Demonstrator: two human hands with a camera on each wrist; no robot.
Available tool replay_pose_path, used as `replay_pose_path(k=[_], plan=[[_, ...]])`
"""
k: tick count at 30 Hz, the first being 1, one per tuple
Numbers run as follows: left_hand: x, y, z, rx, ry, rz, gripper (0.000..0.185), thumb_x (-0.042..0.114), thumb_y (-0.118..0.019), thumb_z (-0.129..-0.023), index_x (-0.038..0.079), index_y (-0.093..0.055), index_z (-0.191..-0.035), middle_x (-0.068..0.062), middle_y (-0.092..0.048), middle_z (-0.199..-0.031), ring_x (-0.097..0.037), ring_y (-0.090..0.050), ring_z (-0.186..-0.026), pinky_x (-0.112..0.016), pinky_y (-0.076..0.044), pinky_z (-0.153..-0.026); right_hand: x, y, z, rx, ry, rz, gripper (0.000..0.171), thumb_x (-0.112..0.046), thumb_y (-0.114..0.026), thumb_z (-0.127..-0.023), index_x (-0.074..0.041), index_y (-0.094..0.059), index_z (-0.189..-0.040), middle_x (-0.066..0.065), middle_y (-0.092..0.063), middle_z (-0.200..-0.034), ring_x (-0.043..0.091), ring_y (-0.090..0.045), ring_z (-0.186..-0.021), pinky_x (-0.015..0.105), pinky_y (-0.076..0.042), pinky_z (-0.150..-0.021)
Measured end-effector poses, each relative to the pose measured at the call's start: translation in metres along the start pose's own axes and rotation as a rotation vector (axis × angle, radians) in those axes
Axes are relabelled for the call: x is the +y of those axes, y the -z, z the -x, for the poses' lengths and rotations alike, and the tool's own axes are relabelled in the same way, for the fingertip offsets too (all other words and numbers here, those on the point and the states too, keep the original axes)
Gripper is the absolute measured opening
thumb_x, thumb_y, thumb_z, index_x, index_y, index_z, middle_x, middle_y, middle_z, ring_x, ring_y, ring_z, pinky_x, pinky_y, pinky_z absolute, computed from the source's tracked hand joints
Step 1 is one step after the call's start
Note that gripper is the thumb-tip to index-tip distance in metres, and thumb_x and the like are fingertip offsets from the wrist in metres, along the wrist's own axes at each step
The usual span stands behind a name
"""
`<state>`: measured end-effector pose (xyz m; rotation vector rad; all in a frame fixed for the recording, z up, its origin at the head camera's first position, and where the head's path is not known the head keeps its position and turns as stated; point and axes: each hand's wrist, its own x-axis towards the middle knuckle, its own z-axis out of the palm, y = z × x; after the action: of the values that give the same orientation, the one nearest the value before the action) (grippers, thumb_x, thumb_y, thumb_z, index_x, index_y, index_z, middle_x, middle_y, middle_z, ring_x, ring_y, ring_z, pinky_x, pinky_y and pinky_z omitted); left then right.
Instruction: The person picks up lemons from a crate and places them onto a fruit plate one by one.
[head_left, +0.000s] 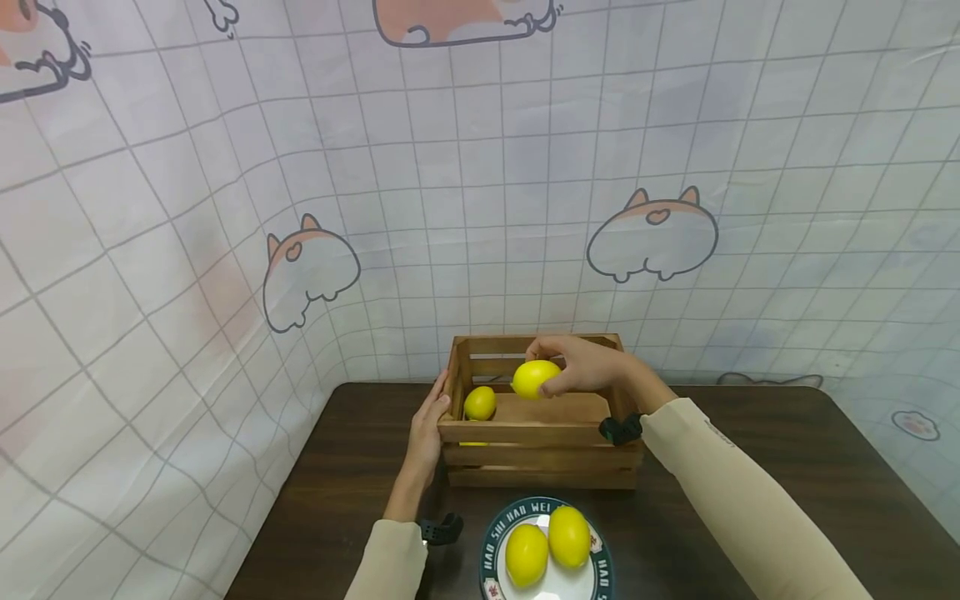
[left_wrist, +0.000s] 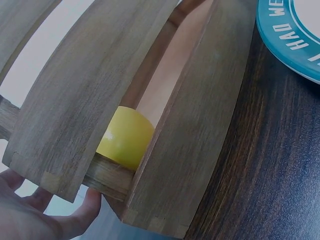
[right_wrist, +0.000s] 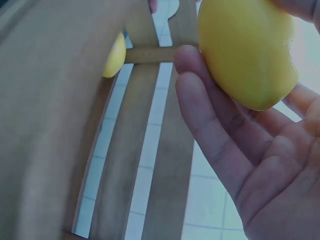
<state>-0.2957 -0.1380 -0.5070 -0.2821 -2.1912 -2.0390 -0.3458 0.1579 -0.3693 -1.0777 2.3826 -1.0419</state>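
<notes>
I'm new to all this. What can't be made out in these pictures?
Head view: the near rim of the plate, cut off by the bottom edge.
Head view: whether the yellow patch belongs to the upper lemon; the front slats hide it.
Right wrist view: the top of the held lemon, cut off by the top edge.

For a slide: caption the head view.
Right hand holds a lemon over a wooden crate; left hand touches the crate; two lemons lie on a plate.

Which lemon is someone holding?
The lemon in the right hand; the others lie in the wooden crate and on the plate.
</notes>
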Motion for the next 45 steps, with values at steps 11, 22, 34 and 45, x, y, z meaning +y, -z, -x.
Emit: replay_pose_path(k=[11,22,34,45], plan=[[0.0,0.001,0.0,-0.008,0.001,0.004,0.054,0.043,-0.036,-0.11,0.029,-0.03,-0.163,0.008,-0.023,-0.17,-0.027,-0.014,-0.16,-0.064,-0.007,-0.127,-0.006,-0.019,0.026,0.043,0.026,0.009,0.044,-0.02,-0.078,-0.085,-0.017,-0.055,-0.123,0.004,-0.064,-0.111,0.023,-0.058,-0.094,0.038,-0.052,-0.084],[-0.001,0.0,-0.001,-0.004,-0.003,-0.001,0.057,0.043,-0.037,-0.11,0.024,-0.029,-0.163,0.008,-0.024,-0.17,-0.026,-0.014,-0.16,-0.062,-0.008,-0.127,-0.007,-0.038,0.054,0.128,0.065,0.018,0.047,-0.024,-0.082,-0.084,-0.02,-0.055,-0.122,0.0,-0.065,-0.109,0.021,-0.06,-0.091,0.035,-0.057,-0.081],[0.001,0.0,-0.001,0.003,-0.006,-0.011,0.055,0.042,-0.036,-0.11,0.028,-0.03,-0.163,0.007,-0.024,-0.17,-0.027,-0.015,-0.16,-0.063,-0.009,-0.127,-0.012,-0.062,0.085,0.181,0.099,-0.029,0.048,-0.021,-0.083,-0.084,-0.022,-0.056,-0.123,0.0,-0.064,-0.112,0.018,-0.063,-0.091,0.03,-0.06,-0.081],[0.0,0.0,-0.001,0.005,-0.008,0.0,0.054,0.042,-0.037,-0.11,0.03,-0.03,-0.162,0.007,-0.024,-0.17,-0.025,-0.016,-0.16,-0.058,-0.01,-0.128,-0.003,-0.091,0.109,0.2,0.082,-0.124,0.049,-0.02,-0.081,-0.085,-0.022,-0.055,-0.126,0.003,-0.062,-0.119,0.018,-0.063,-0.098,0.03,-0.06,-0.086]])
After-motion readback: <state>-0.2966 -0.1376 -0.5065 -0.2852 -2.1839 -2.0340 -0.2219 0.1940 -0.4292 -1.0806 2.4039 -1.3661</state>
